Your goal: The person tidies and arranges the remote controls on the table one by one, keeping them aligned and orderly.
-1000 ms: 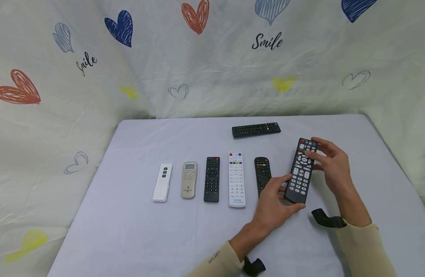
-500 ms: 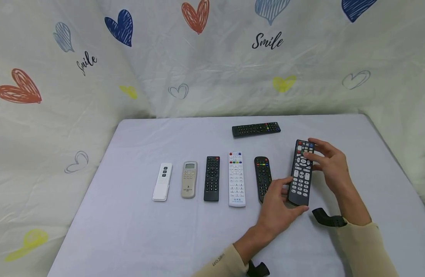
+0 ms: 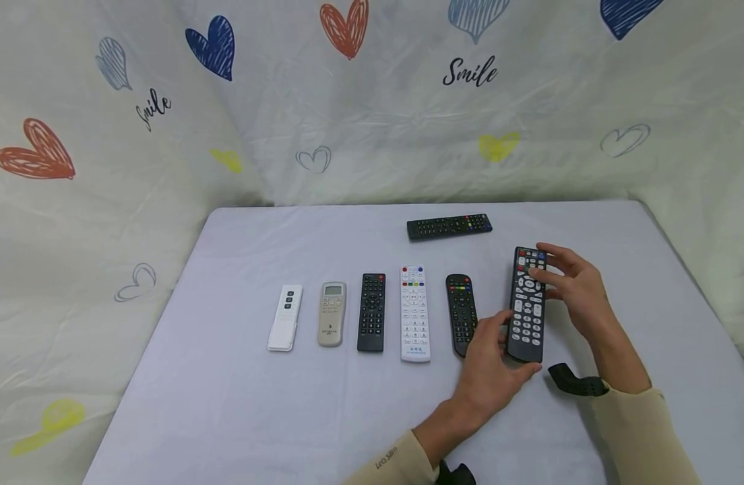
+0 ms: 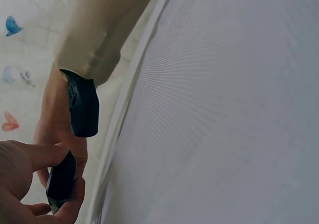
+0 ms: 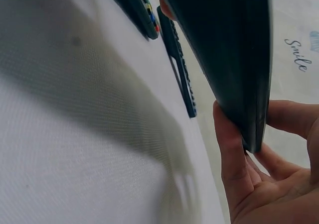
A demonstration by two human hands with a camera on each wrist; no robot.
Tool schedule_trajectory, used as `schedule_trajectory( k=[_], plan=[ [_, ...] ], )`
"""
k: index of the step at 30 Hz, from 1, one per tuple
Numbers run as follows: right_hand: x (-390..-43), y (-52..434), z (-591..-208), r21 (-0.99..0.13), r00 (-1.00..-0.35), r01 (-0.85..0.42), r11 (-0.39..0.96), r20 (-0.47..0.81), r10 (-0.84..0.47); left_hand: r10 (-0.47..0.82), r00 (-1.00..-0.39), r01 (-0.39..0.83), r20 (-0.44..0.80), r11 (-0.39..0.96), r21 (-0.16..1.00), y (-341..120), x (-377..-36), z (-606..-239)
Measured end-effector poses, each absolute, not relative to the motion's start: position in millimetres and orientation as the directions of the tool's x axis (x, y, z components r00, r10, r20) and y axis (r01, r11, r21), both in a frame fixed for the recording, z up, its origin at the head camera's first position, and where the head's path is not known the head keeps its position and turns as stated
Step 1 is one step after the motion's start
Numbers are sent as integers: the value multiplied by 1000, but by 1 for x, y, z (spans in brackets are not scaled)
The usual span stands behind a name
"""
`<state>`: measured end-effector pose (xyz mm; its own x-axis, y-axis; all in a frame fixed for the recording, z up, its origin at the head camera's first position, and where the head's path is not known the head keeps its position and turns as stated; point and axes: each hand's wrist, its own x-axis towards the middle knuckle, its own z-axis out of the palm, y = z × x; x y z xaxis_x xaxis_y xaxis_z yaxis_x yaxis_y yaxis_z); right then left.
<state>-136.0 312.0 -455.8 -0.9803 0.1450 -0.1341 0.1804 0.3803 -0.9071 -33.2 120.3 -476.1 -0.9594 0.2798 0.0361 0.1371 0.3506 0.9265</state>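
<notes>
Both hands hold a black remote control [image 3: 527, 303] with white buttons, its face turned up. Fingers and thumb of my left hand [image 3: 490, 377] pinch its near end. At the far end, my right hand [image 3: 581, 289] grips the right edge, thumb over the buttons. In the right wrist view the dark back of the remote control [image 5: 234, 45] is above the cloth, with the right hand [image 5: 279, 184] around its end. The left wrist view catches the remote's near end [image 4: 61, 181] between left thumb and fingers. Beside the left hand lies a smaller black remote [image 3: 461, 313].
On the white-covered table [image 3: 238, 417], a row continues leftward: a white remote [image 3: 415, 316], a black remote [image 3: 370, 313], a beige remote with a display [image 3: 331, 314] and a small white remote [image 3: 284, 318]. Another black remote [image 3: 449, 227] lies crosswise behind them.
The held remote has shifted slightly left and nearer, and has turned from a slant to almost straight. Both hands have kept hold of it; the left has moved a little nearer.
</notes>
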Motion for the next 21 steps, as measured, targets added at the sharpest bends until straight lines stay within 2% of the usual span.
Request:
schedule_trajectory(
  k=[12,21],
  plan=[
    [-136,314,-461,-907,-993,118,403,-99,67,296,-955,133,18,374,918,122,-35,-477],
    [-136,314,-464,-895,-996,90,437,-86,28,317,-948,132,-22,457,879,124,-35,-475]
  ],
)
